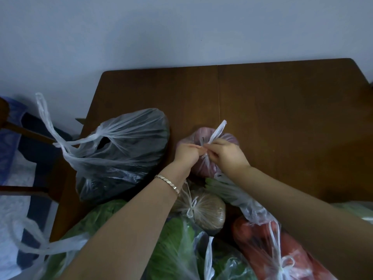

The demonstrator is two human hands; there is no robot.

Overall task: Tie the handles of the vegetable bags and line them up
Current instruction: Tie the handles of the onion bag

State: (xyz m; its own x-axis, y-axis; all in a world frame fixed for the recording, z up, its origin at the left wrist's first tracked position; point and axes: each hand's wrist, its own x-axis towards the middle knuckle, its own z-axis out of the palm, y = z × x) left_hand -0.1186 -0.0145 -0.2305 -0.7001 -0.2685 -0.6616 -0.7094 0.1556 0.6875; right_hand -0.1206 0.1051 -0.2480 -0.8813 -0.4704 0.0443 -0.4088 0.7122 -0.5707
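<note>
Head camera looking straight down, and both hands are busy mid-counter; the left grip [186, 153] is clenched on the gathered neck of a small pinkish translucent plastic bag [230, 138], fingers curled tight; the right grip [224, 156] pinches a twisted white plastic handle strip [219, 130] of that same bag, and the strip's free end pokes up and away from the person; knuckles of the two hands are almost touching over the knot. That pinkish bag sits on the dark brown wooden counter [282, 108], roughly at its middle, just right of a big clear plastic bag of dark contents [125, 158]; the big bag's long loose white handles [43, 110] trail off over the counter's left edge, not knotted. A thin silver bracelet [167, 183] rides on the left wrist. Nearer the person the bags crowd together; a round tan-filled clear bag [207, 213] with its handles knotted in a small bow lies between the forearms; a clear bag of red vegetables [260, 245] lies under the right forearm, also bowed shut at the bottom edge; a clear bag of green leafy vegetables [175, 245] lies under the left forearm; what each holds exactly I cannot tell. Beyond the counter, a pale grey wall [181, 27].
</note>
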